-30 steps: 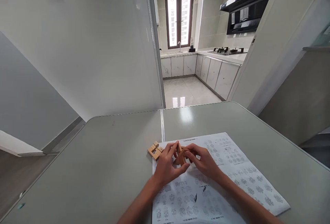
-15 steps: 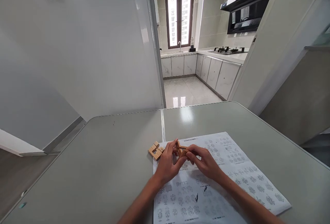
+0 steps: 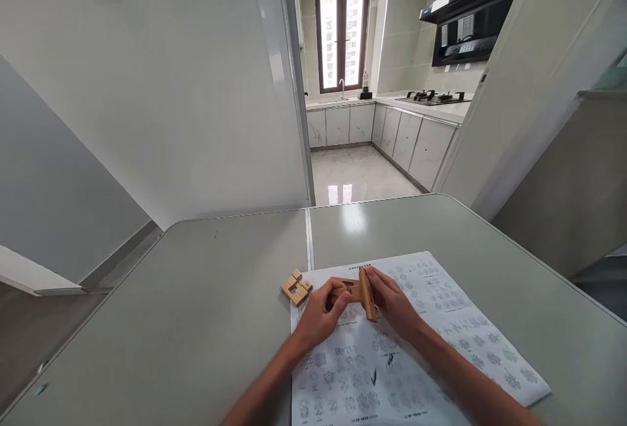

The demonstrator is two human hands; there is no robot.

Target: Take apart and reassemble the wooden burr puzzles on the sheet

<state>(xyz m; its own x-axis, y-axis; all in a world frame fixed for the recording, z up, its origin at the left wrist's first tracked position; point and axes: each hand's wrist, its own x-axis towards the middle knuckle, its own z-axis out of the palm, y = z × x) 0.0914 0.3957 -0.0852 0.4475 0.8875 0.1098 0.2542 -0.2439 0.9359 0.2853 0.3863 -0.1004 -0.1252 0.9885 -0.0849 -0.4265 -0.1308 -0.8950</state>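
Wooden puzzle pieces (image 3: 366, 295) are held up between both hands over a printed sheet. My left hand (image 3: 323, 308) pinches the left part, a flat notched piece lying sideways. A longer bar stands crosswise at its right end, with my right hand (image 3: 389, 298) closed on its far side. Whether the pieces are joined cannot be made out. Left of my left hand, a small wooden puzzle block (image 3: 296, 287) with square gaps rests partly on the sheet's edge. Under the hands lies the white instruction sheet (image 3: 362, 360), covered with small grey diagrams.
The grey-green table (image 3: 220, 321) spreads out around the sheet, with a pale seam (image 3: 309, 236) running away from me. Beyond its far edge are a white wall (image 3: 206, 119) on the left and a kitchen doorway with marbled cabinets (image 3: 392, 129).
The wooden pieces in my hands have been turned: the bar at the right now stands crosswise. My right hand has shifted from a front pinch to the bar's right side.
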